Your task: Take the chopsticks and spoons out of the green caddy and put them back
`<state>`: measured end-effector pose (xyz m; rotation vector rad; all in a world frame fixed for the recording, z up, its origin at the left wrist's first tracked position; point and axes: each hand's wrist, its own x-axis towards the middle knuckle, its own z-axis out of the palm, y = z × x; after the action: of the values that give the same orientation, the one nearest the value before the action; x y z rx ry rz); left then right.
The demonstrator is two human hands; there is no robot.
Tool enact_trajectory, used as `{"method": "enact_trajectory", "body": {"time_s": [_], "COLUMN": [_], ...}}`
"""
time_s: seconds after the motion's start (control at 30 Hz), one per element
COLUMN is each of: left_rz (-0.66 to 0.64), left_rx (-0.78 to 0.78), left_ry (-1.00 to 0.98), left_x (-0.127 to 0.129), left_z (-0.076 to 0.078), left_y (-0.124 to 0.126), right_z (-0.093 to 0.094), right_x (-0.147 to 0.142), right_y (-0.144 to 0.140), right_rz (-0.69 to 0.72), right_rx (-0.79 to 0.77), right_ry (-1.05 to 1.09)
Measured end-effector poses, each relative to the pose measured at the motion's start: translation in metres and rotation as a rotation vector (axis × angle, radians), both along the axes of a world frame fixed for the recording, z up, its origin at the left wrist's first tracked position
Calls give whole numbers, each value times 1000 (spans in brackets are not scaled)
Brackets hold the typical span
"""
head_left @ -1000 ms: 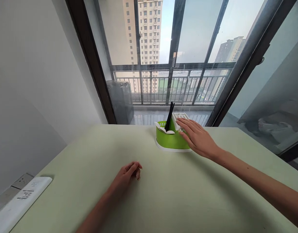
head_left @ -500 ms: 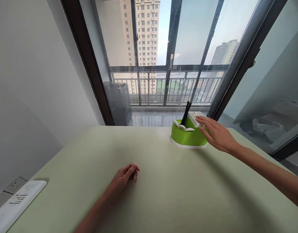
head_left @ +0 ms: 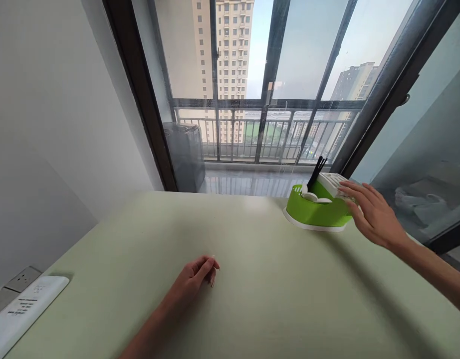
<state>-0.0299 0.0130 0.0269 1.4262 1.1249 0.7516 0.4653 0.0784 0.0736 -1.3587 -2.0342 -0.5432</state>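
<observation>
A green utensil caddy (head_left: 315, 213) with a white base stands at the far right of the table. White spoons (head_left: 315, 198) lie in its left part, and several black chopsticks (head_left: 317, 173) lean out behind them. A white slotted piece (head_left: 332, 183) tops its right part. My right hand (head_left: 374, 215) is at the caddy's right end, fingers stretched and apart, not wrapped round anything; I cannot tell whether the fingertips touch it. My left hand (head_left: 197, 274) rests near the middle of the table, fingers curled together with nothing seen in them.
The pale green table (head_left: 230, 309) reaches toward a glass sliding door. A white power strip (head_left: 28, 309) lies along its left edge, beside a wall socket (head_left: 23, 279). A white wall (head_left: 65, 124) borders the left. Beyond the glass stands a grey appliance (head_left: 185, 157).
The caddy has shifted right along the table, and my right hand has moved right with it. The view has swung slightly. My left hand has barely moved.
</observation>
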Motion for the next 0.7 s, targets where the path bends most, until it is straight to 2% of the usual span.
{"method": "enact_trajectory", "body": {"time_s": [0.07,0.13,0.2,0.23,0.33,0.5,0.7], "left_rz": [3,32,57,57,16,20,2], "left_rx": [22,45,59,61,76,125,105], "left_ry": [8,42,99,129,191,236,324], "left_x": [0,3,7,11,24,44,38], "left_z": [-2,-3,-4,-4,-2,3,1], "left_y": [-3,-7,-10,-10,0,29,29], "right_z": [-13,-30,-49,-58,-77,-89,-88], "right_x": [-21,-45,-68,-78,-103,-125,-128], "right_y": [-20,-40,-55,-59,-59,-47,-51], "right_rz": [-26,-8,85,156,262,259,198], "right_rx": [101,126,29,-74,-287,-514,-579], "right_ry": [131,203,252,269,365,592,739]}}
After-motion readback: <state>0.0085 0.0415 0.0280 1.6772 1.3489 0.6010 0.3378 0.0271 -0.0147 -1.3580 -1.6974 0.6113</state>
